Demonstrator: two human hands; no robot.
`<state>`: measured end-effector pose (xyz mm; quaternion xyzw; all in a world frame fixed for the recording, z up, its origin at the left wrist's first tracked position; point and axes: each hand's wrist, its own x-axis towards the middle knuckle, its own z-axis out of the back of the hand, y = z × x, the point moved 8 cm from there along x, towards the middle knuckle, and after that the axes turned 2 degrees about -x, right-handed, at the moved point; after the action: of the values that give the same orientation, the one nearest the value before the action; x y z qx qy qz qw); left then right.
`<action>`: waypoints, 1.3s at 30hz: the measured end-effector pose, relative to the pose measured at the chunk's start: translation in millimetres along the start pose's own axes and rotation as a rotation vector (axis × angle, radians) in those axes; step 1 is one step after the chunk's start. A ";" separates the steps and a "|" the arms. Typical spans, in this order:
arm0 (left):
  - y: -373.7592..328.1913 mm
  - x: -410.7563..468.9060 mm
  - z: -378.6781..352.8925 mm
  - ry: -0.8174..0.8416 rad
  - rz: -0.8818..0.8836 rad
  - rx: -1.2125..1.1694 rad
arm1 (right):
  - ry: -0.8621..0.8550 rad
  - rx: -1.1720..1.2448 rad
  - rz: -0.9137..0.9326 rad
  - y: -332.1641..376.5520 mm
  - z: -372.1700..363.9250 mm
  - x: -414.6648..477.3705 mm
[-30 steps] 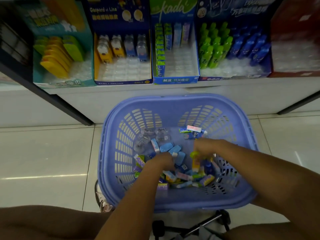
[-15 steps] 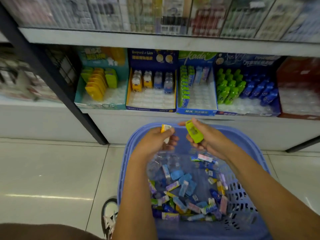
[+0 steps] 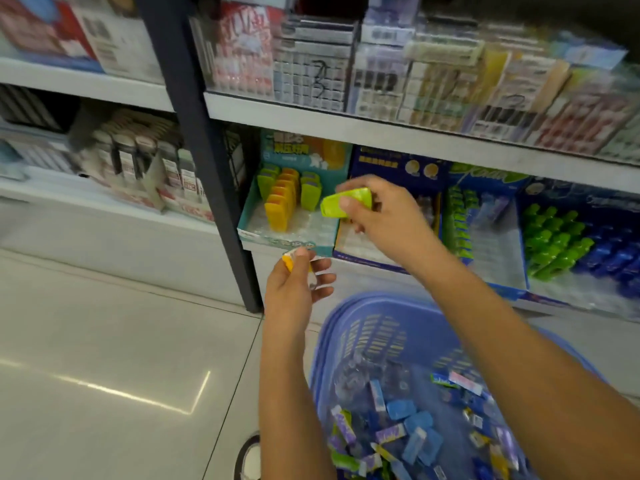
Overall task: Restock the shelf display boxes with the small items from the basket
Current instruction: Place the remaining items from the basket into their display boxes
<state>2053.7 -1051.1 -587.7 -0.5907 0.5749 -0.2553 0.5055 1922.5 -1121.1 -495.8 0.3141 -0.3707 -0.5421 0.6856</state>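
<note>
Placement goes best if the right hand (image 3: 379, 216), pinching the glossy lime-green plastic wedge (image 3: 346, 202), tips it upright into the green row of the teal cardboard display box (image 3: 263, 238) just beyond. The left hand (image 3: 294, 292) pinches a small yellow-and-white wrapped piece (image 3: 289, 262) below the box's front edge, near the slotted lilac plastic basket (image 3: 374, 303).

The floor (image 3: 104, 341) consists of large, glossy, pale tiles with thin grout lines. A bright angular light reflection (image 3: 138, 396) lies on the tiles at lower left. A shelving unit (image 3: 381, 133) with white shelf boards spans the rear. One dark upright post (image 3: 207, 150) divides it into two bays and stands on the floor. A white base panel (image 3: 121, 237) closes the left bay below. Blurred packaged stock (image 3: 311, 71) fills the upper shelf.
</note>
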 end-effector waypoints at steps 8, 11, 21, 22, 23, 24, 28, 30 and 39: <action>-0.5 14.0 36.1 -0.113 -0.026 -0.068 | 0.063 -0.313 0.210 46.9 -87.4 88.1; -0.2 17.5 42.0 -0.140 -0.037 -0.079 | 0.079 -0.458 0.183 41.9 -104.1 108.4; 6.7 23.6 50.3 -0.163 -0.012 -0.101 | 0.145 -0.781 0.079 34.9 -119.8 124.5; 7.1 23.9 50.4 -0.160 -0.011 -0.094 | 0.157 -0.788 0.053 34.4 -119.0 125.1; 7.3 24.2 50.4 -0.159 -0.011 -0.090 | 0.170 -0.785 0.026 35.1 -118.5 125.5; 7.6 24.3 50.4 -0.157 -0.011 -0.089 | 0.177 -0.771 0.011 36.8 -118.4 125.1; 7.2 24.6 49.5 -0.155 -0.009 -0.105 | 0.179 -0.765 -0.009 39.1 -122.7 115.5; 6.4 25.5 49.4 -0.154 -0.009 -0.133 | 0.202 -0.824 0.014 37.9 -128.0 108.1; 5.0 22.3 52.9 -0.239 0.053 -0.149 | 0.308 -0.944 0.104 37.1 -129.2 105.7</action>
<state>2102.9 -1055.1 -617.3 -0.6375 0.5433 -0.1263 0.5315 2065.6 -1212.6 -515.4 0.0272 0.0055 -0.5632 0.8259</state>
